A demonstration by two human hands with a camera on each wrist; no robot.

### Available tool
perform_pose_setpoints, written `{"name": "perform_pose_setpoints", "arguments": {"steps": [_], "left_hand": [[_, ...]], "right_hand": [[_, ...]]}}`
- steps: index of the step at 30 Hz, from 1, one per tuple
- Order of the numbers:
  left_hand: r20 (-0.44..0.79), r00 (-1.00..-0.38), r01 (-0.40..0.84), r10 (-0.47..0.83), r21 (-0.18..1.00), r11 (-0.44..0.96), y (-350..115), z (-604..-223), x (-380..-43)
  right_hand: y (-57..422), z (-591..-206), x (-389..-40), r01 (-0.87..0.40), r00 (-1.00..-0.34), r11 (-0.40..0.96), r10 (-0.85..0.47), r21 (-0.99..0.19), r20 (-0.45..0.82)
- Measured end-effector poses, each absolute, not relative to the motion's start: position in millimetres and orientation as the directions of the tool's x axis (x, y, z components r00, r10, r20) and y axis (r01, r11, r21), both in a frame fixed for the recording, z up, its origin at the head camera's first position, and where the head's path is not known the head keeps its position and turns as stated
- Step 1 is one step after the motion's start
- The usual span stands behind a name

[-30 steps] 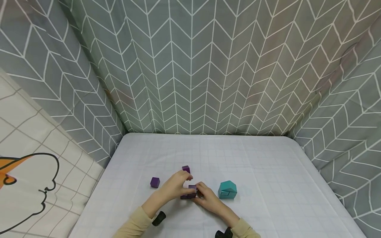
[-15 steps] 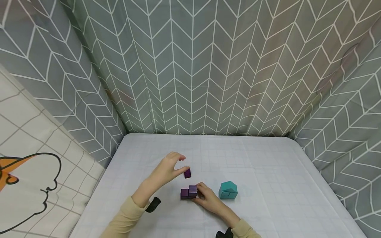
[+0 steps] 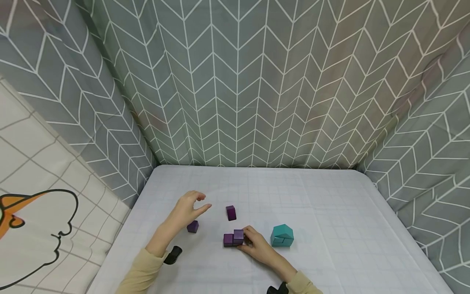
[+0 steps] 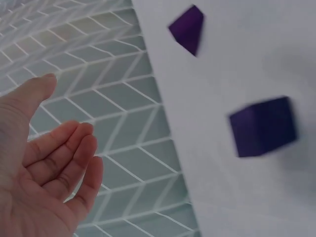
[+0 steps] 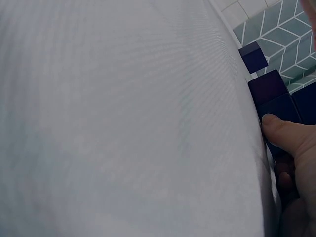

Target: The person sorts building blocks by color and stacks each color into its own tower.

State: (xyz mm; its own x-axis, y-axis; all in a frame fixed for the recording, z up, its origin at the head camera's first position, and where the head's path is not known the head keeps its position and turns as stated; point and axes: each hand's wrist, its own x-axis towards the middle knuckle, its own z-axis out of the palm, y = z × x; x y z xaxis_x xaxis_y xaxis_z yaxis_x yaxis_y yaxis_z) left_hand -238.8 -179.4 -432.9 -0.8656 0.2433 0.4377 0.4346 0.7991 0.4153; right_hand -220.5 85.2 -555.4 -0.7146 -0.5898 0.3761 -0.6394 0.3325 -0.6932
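My left hand (image 3: 187, 208) is in the air over the left part of the table, thumb and fingers apart, holding nothing. Just below it a purple cube (image 3: 192, 226) lies on the cloth, partly covered by the hand in the head view. In the left wrist view, a dark purple cube (image 4: 264, 127) and a smaller, angular purple block (image 4: 189, 27) appear right of the hand (image 4: 54, 163). My right hand (image 3: 257, 245) grips the right end of joined purple blocks (image 3: 228, 240), one cube raised at that end. Its thumb (image 5: 284, 131) presses their side. A loose purple block (image 3: 231, 213) stands behind them.
A teal stack of blocks (image 3: 282, 235) with a sloped top stands right of my right hand. White cloth covers the table (image 3: 330, 204). A grey patterned curtain (image 3: 249, 102) hangs behind it, with a white tiled-pattern sheet (image 3: 36, 163) at left.
My left hand has left the joined blocks, passed by the rear purple block, and moved left over the cube there. The right hand has stayed at the joined blocks.
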Motion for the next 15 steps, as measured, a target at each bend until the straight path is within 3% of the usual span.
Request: {"name": "perform_pose_setpoints", "arguments": {"steps": [15], "left_hand": [[0.208,-0.952,0.299,0.224,0.473,0.829,-207.9,-486.5,-221.8]], "right_hand": [[85.7,-556.1,-221.4,-0.635,-0.72,0.345,-0.589,-0.691,0.367]]}}
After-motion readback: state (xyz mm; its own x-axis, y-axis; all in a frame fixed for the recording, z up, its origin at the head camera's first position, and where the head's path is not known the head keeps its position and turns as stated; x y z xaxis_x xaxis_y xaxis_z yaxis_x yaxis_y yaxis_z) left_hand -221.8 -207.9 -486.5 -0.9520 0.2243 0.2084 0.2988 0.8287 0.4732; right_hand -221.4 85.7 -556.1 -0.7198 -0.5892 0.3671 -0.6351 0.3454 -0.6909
